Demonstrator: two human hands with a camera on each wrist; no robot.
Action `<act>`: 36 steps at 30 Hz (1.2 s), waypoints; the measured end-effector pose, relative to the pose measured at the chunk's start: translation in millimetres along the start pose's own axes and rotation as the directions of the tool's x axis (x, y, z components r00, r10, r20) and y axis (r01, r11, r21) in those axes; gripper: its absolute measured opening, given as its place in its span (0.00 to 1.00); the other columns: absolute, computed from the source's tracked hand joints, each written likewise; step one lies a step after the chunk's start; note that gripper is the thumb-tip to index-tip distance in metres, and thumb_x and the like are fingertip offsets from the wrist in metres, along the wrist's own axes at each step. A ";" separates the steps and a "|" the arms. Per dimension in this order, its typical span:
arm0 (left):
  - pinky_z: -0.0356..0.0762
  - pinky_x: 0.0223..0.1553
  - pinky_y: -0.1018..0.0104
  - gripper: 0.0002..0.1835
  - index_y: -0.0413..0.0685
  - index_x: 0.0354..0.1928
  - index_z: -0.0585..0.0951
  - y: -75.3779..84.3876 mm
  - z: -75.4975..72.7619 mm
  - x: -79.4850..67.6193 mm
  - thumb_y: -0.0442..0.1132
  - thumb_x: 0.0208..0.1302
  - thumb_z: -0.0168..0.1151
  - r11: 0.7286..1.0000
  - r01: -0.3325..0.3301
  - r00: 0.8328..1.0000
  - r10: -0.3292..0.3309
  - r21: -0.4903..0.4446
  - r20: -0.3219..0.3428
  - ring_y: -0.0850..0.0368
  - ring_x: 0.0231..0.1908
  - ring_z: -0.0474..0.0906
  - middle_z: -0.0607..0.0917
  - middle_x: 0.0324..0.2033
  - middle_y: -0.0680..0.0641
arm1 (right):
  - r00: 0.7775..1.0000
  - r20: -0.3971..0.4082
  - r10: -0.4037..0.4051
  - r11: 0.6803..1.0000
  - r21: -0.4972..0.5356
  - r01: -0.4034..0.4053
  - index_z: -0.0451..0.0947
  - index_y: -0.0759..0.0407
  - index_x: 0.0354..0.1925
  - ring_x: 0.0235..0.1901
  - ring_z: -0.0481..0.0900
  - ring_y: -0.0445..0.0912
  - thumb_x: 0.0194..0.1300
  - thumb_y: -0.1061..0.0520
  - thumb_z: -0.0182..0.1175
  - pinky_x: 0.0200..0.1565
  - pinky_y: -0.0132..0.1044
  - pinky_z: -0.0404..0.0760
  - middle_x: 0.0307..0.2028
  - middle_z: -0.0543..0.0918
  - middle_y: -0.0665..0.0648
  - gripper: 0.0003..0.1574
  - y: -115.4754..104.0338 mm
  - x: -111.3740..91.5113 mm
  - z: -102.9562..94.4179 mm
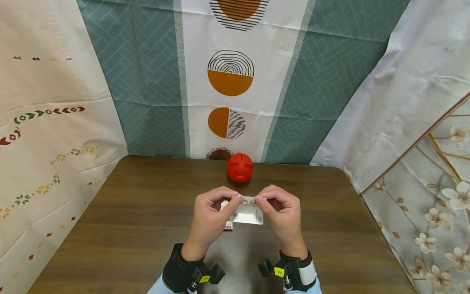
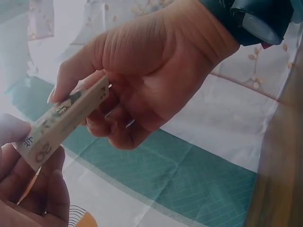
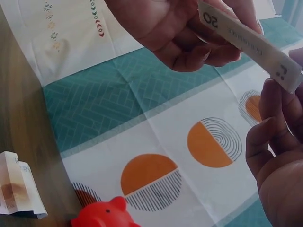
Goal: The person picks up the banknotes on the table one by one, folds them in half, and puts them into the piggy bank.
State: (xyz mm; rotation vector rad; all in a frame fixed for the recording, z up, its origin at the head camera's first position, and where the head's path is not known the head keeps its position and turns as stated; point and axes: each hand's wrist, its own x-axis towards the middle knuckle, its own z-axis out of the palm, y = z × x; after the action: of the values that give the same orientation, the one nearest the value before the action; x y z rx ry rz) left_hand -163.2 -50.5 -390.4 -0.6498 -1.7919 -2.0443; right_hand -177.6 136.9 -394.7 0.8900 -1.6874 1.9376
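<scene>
Between my two hands is a folded banknote [image 1: 248,213] with a printed 20, held up over the table. The left hand [image 1: 210,217] pinches one end between thumb and fingers. At the other end, the thumb and fingers of the right hand [image 1: 283,216] pinch it too. The left wrist view shows the note [image 2: 66,118] as a narrow strip with a crease along it. Partly hidden behind the left hand, another folded note [image 1: 228,226] lies on the table; the right wrist view shows this paper [image 3: 18,187] standing slightly open.
A red piggy bank [image 1: 240,168] stands near the table's back edge, beyond the hands. The brown wooden table [image 1: 147,212] is bordered by a green and white patterned cloth [image 1: 147,81] behind, a cream cloth [image 1: 55,163] at left and a floral cloth [image 1: 415,196] at right.
</scene>
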 end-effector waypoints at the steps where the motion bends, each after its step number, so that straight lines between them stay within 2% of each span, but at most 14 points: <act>1: 0.84 0.45 0.68 0.04 0.36 0.39 0.88 -0.3 0.0 0.0 0.26 0.64 0.67 1.000 0.000 1.000 0.000 -0.001 0.001 0.54 0.36 0.82 0.87 0.32 0.39 | 1.000 0.005 0.000 1.000 -0.001 0.000 0.86 0.66 0.36 0.31 0.78 0.46 0.63 0.77 0.59 0.34 0.30 0.81 0.31 0.85 0.52 0.12 0.3 -0.2 0.2; 11: 0.84 0.37 0.66 0.04 0.40 0.38 0.88 2.7 2.1 0.3 0.27 0.64 0.67 1.000 0.002 0.999 -0.003 0.012 0.042 0.53 0.35 0.82 0.89 0.33 0.41 | 0.999 0.031 -0.025 1.000 -0.004 0.025 0.86 0.65 0.38 0.32 0.79 0.47 0.63 0.76 0.60 0.35 0.32 0.82 0.31 0.86 0.54 0.12 0.0 1.3 1.1; 20: 0.83 0.37 0.66 0.03 0.40 0.37 0.87 1.0 3.6 -0.9 0.27 0.64 0.67 1.000 -0.008 0.998 0.008 0.012 0.055 0.54 0.34 0.82 0.88 0.32 0.41 | 0.999 0.046 -0.010 1.000 0.007 0.010 0.87 0.64 0.37 0.32 0.79 0.46 0.63 0.77 0.60 0.35 0.31 0.82 0.31 0.86 0.54 0.14 0.4 -0.4 2.0; 27: 0.83 0.35 0.64 0.04 0.41 0.39 0.89 3.9 3.8 -1.9 0.30 0.65 0.68 0.998 0.037 0.997 -0.039 0.042 0.066 0.53 0.35 0.82 0.90 0.34 0.44 | 0.997 0.070 -0.044 0.999 0.032 0.042 0.86 0.66 0.38 0.32 0.80 0.47 0.62 0.77 0.61 0.32 0.33 0.81 0.32 0.86 0.55 0.13 0.9 1.3 3.2; 29: 0.83 0.35 0.64 0.04 0.39 0.39 0.88 3.8 4.2 -2.2 0.30 0.65 0.69 0.998 0.030 0.997 -0.033 0.047 0.070 0.53 0.35 0.82 0.90 0.34 0.44 | 0.996 0.075 -0.045 0.998 0.037 0.043 0.86 0.66 0.38 0.32 0.80 0.48 0.61 0.77 0.61 0.31 0.34 0.81 0.31 0.86 0.55 0.12 1.1 1.3 3.9; 36: 0.84 0.37 0.64 0.03 0.45 0.38 0.89 2.8 5.3 -2.0 0.30 0.64 0.70 0.998 0.010 0.998 -0.014 0.057 0.069 0.54 0.36 0.83 0.90 0.33 0.46 | 0.998 0.062 -0.020 0.999 0.029 0.018 0.86 0.65 0.37 0.31 0.80 0.47 0.61 0.78 0.61 0.33 0.33 0.81 0.30 0.86 0.55 0.13 0.9 0.6 6.2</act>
State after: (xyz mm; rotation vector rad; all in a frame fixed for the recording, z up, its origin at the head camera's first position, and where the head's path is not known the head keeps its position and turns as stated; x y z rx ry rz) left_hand -159.4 -45.8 -388.6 -0.7033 -1.8892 -1.9934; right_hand -177.5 130.7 -394.5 0.9836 -1.6836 1.9445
